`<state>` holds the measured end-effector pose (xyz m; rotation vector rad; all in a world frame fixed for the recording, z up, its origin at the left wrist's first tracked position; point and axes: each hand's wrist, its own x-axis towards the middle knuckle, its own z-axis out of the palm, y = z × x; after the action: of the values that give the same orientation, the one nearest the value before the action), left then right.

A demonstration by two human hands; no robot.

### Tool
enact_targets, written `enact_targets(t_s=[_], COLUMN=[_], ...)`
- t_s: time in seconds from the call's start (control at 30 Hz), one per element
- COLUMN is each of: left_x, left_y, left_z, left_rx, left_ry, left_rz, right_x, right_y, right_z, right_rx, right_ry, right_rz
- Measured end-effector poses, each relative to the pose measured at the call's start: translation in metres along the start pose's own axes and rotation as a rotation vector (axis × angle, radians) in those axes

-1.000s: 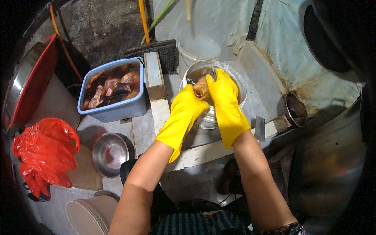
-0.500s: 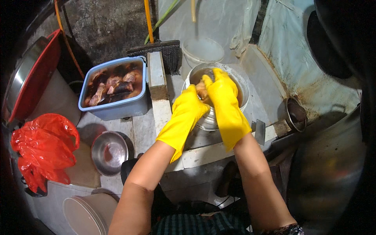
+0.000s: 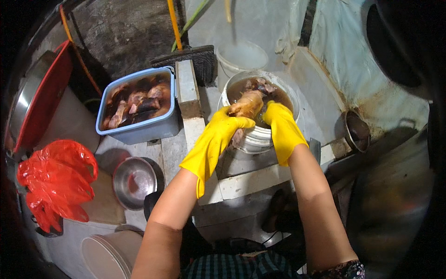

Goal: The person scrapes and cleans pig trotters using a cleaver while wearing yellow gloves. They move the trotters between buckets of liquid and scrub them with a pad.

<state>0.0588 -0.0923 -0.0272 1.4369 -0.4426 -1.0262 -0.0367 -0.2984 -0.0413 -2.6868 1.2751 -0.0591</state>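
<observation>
Both my hands wear yellow rubber gloves and work at a white bucket [image 3: 256,139] of brownish water. My left hand [image 3: 218,130] grips a tan-skinned piece of meat [image 3: 247,104] at the bucket's near left rim, its thumb stretched along the near side. A pale, ragged end of meat hangs over the rim below that thumb. My right hand [image 3: 281,123] reaches into the water just right of the piece, its fingertips partly hidden. More dark and pinkish meat shows at the far side of the bucket.
Left of a tiled ledge [image 3: 186,83] stands a blue tub [image 3: 144,130] of meat in dark liquid. A whitish bucket [image 3: 241,56] is behind mine. Nearer left are a metal bowl [image 3: 134,183], a red plastic bag [image 3: 58,176] and a pale bucket [image 3: 109,253]. A metal pot [image 3: 357,131] sits right.
The tan piece of meat has come up out of the water toward the near left rim. My right hand has drawn back and to the right, and my left thumb now lies along the piece.
</observation>
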Motion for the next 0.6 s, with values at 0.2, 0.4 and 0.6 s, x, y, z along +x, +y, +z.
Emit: enact_targets(t_s=[0.2, 0.4, 0.6], left_x=[0.012, -0.004, -0.005], left_y=[-0.018, 0.001, 0.003], left_z=[0.0, 0.001, 0.003], left_rx=[0.224, -0.136, -0.154], left_ry=[0.112, -0.005, -0.094], left_rz=[0.323, 0.198, 0.135], right_x=[-0.004, -0.091, -0.066], right_y=[0.009, -0.039, -0.064], right_z=[-0.009, -0.063, -0.041], right_rx=[0.046, 0.663, 0.327], right_ry=[-0.106, 0.518, 0.403], right_rz=[-0.099, -0.317, -0.32])
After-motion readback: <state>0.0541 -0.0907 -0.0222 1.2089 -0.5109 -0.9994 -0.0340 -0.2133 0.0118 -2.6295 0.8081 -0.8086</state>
